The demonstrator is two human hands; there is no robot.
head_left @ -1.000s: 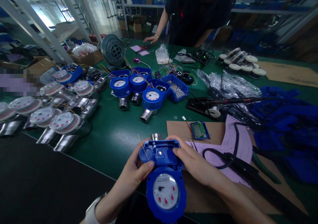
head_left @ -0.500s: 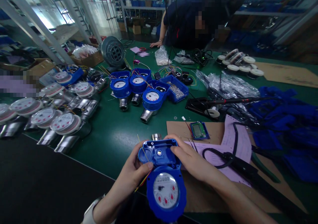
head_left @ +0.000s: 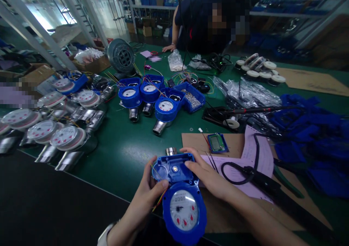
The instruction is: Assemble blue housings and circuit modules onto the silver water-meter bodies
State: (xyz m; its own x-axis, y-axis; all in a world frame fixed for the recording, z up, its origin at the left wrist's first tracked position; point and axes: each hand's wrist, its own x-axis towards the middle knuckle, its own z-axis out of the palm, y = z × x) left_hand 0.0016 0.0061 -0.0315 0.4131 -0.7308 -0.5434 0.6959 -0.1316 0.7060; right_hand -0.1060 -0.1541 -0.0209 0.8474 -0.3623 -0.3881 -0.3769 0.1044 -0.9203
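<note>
Between my hands is a blue water meter [head_left: 184, 210], its round white dial with red pointers facing up toward me. Beyond the dial, its rectangular blue compartment lies uncovered, and a threaded metal pipe end sticks out at the far side. My left hand [head_left: 151, 187] grips the compartment's left side, thumb on the rim beside thin red and yellow wires. My right hand [head_left: 203, 171] wraps the right side, with a finger at the compartment's inner edge. To the right, a small circuit board with a display [head_left: 217, 143] lies on a cardboard sheet [head_left: 185, 139].
Several blue-cased meters [head_left: 165, 107] and a blue tray of screws [head_left: 193, 98] stand ahead. Uncased meters [head_left: 68, 137] crowd the left. A soldering-type black tool [head_left: 261, 182], pink paper [head_left: 249, 151] and tweezers [head_left: 212, 161] lie right. Across the table, a person [head_left: 207, 24] leans over.
The meter has turned slightly, its dial end swinging a little to the right. Both hands keep their hold, and the whole view has shifted slightly.
</note>
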